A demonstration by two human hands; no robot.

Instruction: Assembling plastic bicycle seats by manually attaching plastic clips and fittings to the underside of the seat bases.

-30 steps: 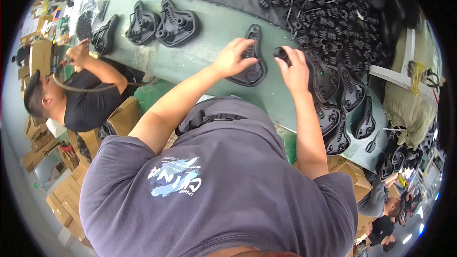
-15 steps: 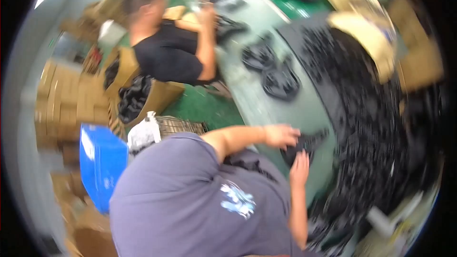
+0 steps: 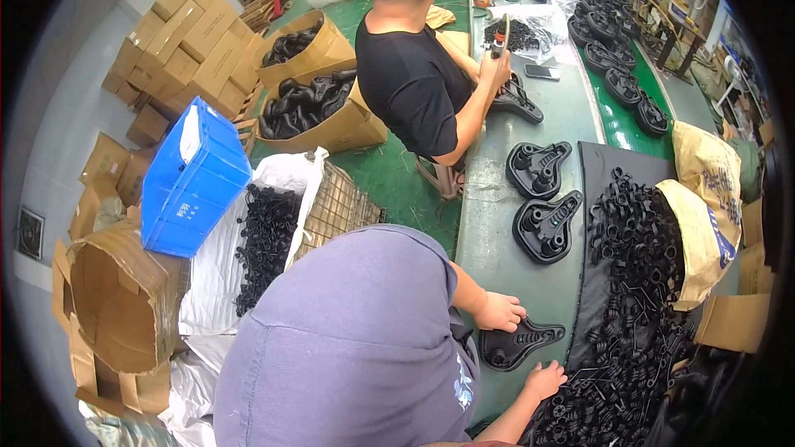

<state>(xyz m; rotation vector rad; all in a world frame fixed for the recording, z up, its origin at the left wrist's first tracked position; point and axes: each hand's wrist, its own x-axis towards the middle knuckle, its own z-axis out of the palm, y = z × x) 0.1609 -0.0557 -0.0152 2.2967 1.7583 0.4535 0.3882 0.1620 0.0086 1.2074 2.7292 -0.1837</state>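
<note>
Here's the left hand (image 3: pixel 501 312) resting on the black bike seat base (image 3: pixel 512 351), which lies flat on the grey-green counter (image 3: pixel 542 294); whether that grip is closed, I can't tell! The right hand (image 3: pixel 545 379) is just beside it, fingers loosely parted, near the heaped black parts (image 3: pixel 633 281).

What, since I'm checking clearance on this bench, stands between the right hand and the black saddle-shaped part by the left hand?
Nothing visible: only a strip of green tabletop separates the right hand from the black saddle-shaped part. The left hand is at that part's opposite edge, not in between.
</note>
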